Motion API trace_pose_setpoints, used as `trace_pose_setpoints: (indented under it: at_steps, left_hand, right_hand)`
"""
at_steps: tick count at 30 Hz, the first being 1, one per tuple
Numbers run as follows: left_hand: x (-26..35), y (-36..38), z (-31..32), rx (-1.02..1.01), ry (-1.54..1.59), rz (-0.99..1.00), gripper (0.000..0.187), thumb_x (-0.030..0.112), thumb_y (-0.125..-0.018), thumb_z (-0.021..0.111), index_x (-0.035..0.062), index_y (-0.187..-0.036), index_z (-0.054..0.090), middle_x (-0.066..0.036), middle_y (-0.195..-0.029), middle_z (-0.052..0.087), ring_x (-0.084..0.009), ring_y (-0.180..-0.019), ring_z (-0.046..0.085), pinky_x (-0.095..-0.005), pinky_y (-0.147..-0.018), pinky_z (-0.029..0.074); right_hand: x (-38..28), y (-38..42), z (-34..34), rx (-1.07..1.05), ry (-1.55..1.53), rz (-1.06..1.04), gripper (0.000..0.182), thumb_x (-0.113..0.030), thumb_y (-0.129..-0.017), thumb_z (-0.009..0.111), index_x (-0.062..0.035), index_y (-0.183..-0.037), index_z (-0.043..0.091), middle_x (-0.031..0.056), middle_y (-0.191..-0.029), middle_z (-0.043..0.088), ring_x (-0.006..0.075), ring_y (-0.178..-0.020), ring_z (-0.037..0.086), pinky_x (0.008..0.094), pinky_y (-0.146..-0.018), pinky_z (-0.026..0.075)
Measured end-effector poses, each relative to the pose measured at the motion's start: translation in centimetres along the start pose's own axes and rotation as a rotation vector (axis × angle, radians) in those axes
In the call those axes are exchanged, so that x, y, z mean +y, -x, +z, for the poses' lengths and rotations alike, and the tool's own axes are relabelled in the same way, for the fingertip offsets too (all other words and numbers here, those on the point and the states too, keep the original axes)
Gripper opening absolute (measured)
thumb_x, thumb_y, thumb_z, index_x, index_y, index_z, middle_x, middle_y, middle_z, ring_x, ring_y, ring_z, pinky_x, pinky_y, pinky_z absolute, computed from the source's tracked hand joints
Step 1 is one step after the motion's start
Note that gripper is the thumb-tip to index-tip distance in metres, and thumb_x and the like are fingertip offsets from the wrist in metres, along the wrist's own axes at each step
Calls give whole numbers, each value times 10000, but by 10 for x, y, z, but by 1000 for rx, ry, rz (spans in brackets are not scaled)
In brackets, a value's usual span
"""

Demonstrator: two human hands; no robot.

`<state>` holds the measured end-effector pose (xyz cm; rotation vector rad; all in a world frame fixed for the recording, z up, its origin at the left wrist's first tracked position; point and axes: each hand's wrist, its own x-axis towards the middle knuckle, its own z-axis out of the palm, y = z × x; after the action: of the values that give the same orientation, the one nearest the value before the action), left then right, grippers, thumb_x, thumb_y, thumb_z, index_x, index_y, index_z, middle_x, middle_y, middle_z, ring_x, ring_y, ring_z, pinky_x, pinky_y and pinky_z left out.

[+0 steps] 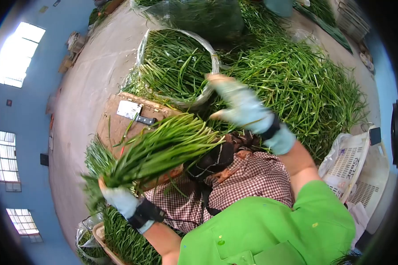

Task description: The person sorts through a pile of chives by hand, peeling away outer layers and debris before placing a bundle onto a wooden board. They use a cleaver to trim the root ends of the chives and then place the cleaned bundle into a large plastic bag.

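My left hand (122, 202), in a pale glove with a black wrist band, is closed around the leafy end of a bunch of garlic chives (168, 148). The bunch lies across my lap, its pale stem ends pointing right. My right hand (241, 104), gloved too and blurred by motion, is raised with thumb and fingers apart and nothing in it. Its fingertips are near the rim of a clear plastic bag (215, 62) filled with garlic chives (177, 57). Behind the held bunch, a cleaver (129, 109) with a black handle rests on a brown board (108, 123).
A large loose heap of garlic chives (296, 84) spreads over the floor on the right. White plastic crates (349, 163) stand at the right edge. Another crate (99, 236) with greens sits at lower left. A checked apron (265, 174) covers my lap.
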<state>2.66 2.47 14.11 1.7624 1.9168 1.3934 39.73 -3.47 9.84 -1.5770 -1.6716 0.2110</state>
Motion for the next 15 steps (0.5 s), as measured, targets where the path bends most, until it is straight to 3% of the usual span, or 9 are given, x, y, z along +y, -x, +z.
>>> trace_pose_setpoints:
  at_steps: [2, 4, 6, 8, 10, 11, 13, 14, 15]
  left_hand:
    - [77, -2, 23, -233, 393, 66, 638, -153, -607, 358, -40, -1234, 324, -154, -976, 524, -226, -805, 577, -307, -699, 516]
    - [122, -4, 43, -253, 492, 56, 611, -145, -581, 347, -65, -1185, 391, -151, -981, 558, -193, -795, 589, -255, -711, 491]
    - [134, -19, 61, -93, -35, 601, 526, -142, -690, 406, -35, -1205, 419, -109, -1035, 538, -165, -914, 543, -263, -810, 451]
    - [158, -32, 65, -359, 463, 341, 434, -46, -697, 538, -19, -1128, 490, -78, -1008, 553, -170, -920, 541, -271, -861, 405]
    - [206, -30, 57, -496, 620, 35, 339, 74, -755, 628, 4, -1076, 544, -53, -1016, 577, -172, -953, 543, -269, -885, 389]
    - [201, -37, 57, -632, 644, 327, 310, 173, -794, 634, 33, -1063, 567, -44, -1023, 588, -161, -967, 546, -265, -868, 409]
    - [189, -75, 68, -877, 771, 248, 306, 165, -798, 616, 4, -1054, 569, -56, -1020, 592, -140, -919, 554, -269, -817, 442]
    - [196, -75, 69, -919, 802, 273, 307, 163, -804, 607, -3, -1059, 566, -60, -1017, 594, -137, -913, 556, -267, -812, 444]
    - [210, -72, 68, -962, 832, 297, 308, 160, -810, 597, -10, -1064, 563, -64, -1014, 596, -135, -907, 557, -265, -806, 447]
  right_hand:
    - [-61, -40, 41, 18, -324, -270, 916, -262, -596, 762, 9, -1318, 266, 179, -1335, 329, 287, -1250, 302, 337, -1047, 220]
    - [-112, -70, 67, 107, -229, -342, 858, -255, -592, 761, -9, -1286, 321, 191, -1288, 388, 288, -1190, 389, 340, -987, 312]
    - [-122, -103, 80, -102, -590, -244, 729, -200, -629, 733, -33, -1242, 375, 189, -1198, 480, 284, -1093, 487, 328, -881, 408]
    - [-127, -111, 32, -324, -570, -24, 485, -67, -690, 678, -32, -1132, 481, 120, -1003, 610, 200, -931, 582, 296, -799, 449]
    - [-87, -136, 43, -294, -813, -262, 423, -45, -685, 693, -20, -1072, 525, 74, -969, 627, 147, -885, 579, 290, -795, 448]
    - [-86, -137, 15, -402, -816, -240, 423, -51, -680, 706, -16, -1063, 532, 64, -967, 626, 139, -881, 572, 284, -799, 445]
    - [-88, -147, -26, -593, -740, -223, 455, -78, -654, 746, -5, -1055, 542, 53, -945, 624, 129, -866, 559, 271, -801, 438]
    - [-99, -143, -42, -489, -644, -209, 369, -34, -659, 694, -12, -1007, 576, 78, -866, 632, 190, -771, 567, 299, -750, 453]
    - [-91, -164, -39, -462, -639, -413, 361, -84, -688, 691, -14, -1021, 571, 71, -876, 630, 163, -794, 564, 281, -747, 451]
